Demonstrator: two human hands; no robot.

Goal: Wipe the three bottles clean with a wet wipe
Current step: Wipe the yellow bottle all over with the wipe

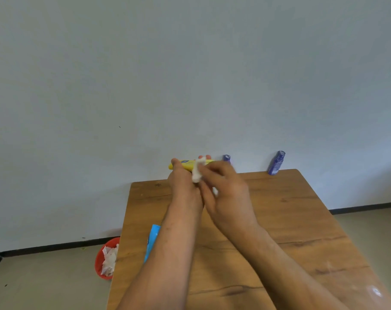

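My left hand [183,182] grips a yellow bottle [186,164] and holds it on its side above the far part of the wooden table [290,220]. My right hand [223,189] pinches a crumpled white wet wipe [197,172] against the middle of the yellow bottle. A blue bottle [276,163] stands upright at the table's far right edge. Another blue bottle [226,158] stands behind my right hand, with only its top showing.
A light blue wipe pack [152,242] lies near the table's left edge, partly under my left forearm. On the floor to the left stands a red bin [99,262] holding used white wipes. A pale wall runs behind the table.
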